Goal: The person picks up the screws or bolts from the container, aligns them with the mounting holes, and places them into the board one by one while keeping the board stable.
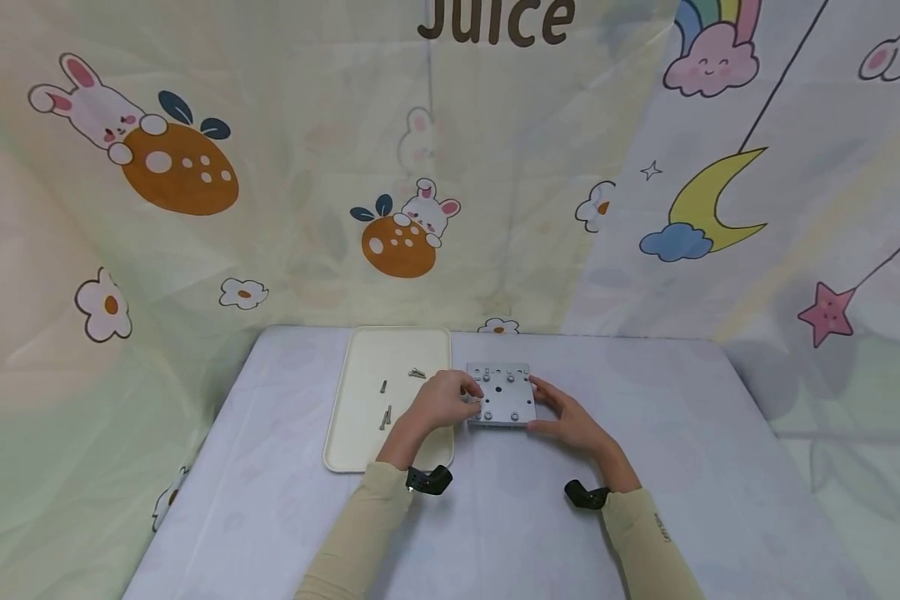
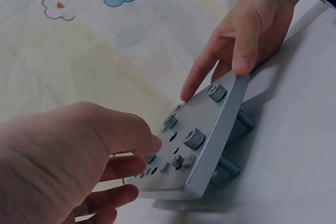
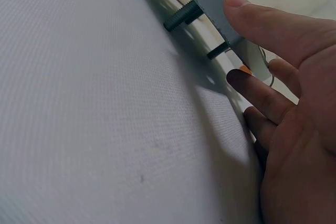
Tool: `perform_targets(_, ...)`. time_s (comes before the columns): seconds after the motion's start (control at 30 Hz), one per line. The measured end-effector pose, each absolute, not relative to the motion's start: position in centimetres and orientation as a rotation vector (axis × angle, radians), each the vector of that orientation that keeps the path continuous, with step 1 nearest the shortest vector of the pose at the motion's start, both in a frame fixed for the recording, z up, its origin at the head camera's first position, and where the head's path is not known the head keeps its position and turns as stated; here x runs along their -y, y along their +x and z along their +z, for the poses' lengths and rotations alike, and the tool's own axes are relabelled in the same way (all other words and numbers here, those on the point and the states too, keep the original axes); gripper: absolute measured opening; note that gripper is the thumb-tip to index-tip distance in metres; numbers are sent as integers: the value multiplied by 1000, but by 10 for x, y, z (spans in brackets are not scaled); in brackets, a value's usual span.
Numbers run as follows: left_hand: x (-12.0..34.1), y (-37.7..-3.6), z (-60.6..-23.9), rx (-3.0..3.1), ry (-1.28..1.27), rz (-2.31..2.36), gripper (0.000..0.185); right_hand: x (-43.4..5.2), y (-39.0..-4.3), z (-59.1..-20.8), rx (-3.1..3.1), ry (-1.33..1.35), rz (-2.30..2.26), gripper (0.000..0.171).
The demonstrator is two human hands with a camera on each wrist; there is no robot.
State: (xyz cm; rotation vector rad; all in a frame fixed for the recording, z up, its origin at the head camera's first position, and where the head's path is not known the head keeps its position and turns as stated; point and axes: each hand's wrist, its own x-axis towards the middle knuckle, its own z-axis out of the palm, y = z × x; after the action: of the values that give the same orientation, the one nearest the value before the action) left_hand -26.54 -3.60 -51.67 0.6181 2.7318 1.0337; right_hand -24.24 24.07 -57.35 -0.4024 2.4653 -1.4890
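A square grey metal plate (image 1: 506, 398) with holes and several bolts through it lies on the table, threaded shanks poking out beneath. Gripping its right side is my right hand (image 1: 570, 423), thumb at the front corner (image 2: 241, 69) and index finger towards the back edge. My left hand (image 1: 444, 402) is at the plate's left edge, with thumb and forefinger bent towards each other close over the surface. A bolt head (image 2: 150, 158) shows just past that thumb. I cannot tell whether a small part is between those fingertips. Larger bolt heads (image 2: 194, 138) stand along the front.
A cream tray (image 1: 345, 433) lies to the left of the plate, partly under my left forearm. Several loose screws (image 1: 385, 417) rest in it. The table wears a white cloth (image 1: 495, 533), and a printed curtain (image 1: 300, 208) hangs behind it.
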Motion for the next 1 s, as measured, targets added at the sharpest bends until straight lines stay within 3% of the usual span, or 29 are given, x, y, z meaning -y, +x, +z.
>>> perform_targets(0.87, 110, -241, -532, -2808, 521, 1070, 11, -238, -243, -573, -2468, -405, -1474, 95)
perform_targets(1.0, 126, -235, -538, -2834, 453, 1091, 11, -233, -236, -558, -2475, -425, -1477, 91)
